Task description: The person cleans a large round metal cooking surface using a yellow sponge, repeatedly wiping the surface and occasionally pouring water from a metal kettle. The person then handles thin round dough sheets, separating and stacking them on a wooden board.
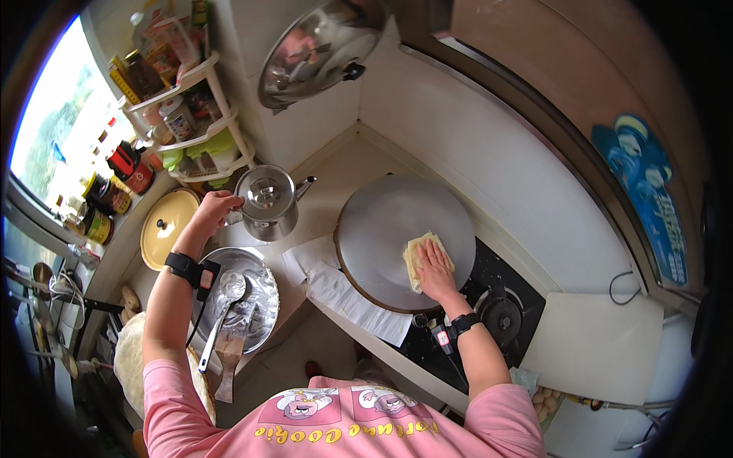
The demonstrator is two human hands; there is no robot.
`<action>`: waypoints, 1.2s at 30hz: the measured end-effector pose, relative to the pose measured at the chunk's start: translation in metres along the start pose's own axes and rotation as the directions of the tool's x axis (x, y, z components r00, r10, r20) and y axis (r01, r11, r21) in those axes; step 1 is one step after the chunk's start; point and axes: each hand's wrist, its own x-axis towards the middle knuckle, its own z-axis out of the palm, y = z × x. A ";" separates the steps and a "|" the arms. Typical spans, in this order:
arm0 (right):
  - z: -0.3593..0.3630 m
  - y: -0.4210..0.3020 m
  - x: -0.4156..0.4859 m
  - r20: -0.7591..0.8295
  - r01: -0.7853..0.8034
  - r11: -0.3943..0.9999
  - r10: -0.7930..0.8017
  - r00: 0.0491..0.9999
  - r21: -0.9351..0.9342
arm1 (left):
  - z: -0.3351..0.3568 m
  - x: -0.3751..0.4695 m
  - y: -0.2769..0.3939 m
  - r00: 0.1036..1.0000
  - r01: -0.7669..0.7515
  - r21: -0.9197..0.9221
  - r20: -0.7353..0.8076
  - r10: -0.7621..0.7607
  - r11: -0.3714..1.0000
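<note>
My left hand (pixel 216 208) is closed around the side handle of a lidded stainless steel kettle (pixel 268 200), whose spout points to the back right. My right hand (pixel 436 271) lies flat on a folded pale yellow cloth (pixel 413 263), pressing it against the right part of a large round metal griddle (pixel 381 220). The griddle sits over the left side of a black gas stove (pixel 524 297). Below my left hand, a metal basin (pixel 263 297) smeared with white paste has a metal ladle (pixel 220 326) and a wooden-handled scraper (pixel 230 349) across it.
White paper sheets (pixel 358 297) lie along the griddle's front left edge. A yellow lid (pixel 169 226) rests left of the kettle. Behind it stands a white shelf rack (pixel 200 129) of jars. A domed metal lid (pixel 320 48) hangs on the wall. A stove burner (pixel 501 318) is beside my right wrist.
</note>
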 end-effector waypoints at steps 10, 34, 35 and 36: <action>0.004 0.016 -0.024 -0.065 -0.075 0.994 0.080 0.995 0.075 | 0.079 -0.025 0.093 0.972 -0.086 0.327 0.235 0.007 0.941; 0.012 0.017 -0.025 -0.182 -0.049 0.994 0.067 0.981 0.101 | 0.137 -0.029 0.136 0.898 -0.437 0.738 0.394 0.197 0.514; 0.012 0.017 -0.025 -0.181 -0.048 0.994 0.066 0.981 0.103 | 0.139 -0.032 0.139 0.919 -0.387 0.729 0.357 0.168 0.565; 0.012 0.017 -0.025 -0.180 -0.046 0.993 0.065 0.981 0.105 | 0.140 -0.034 0.140 0.926 -0.369 0.722 0.343 0.161 0.585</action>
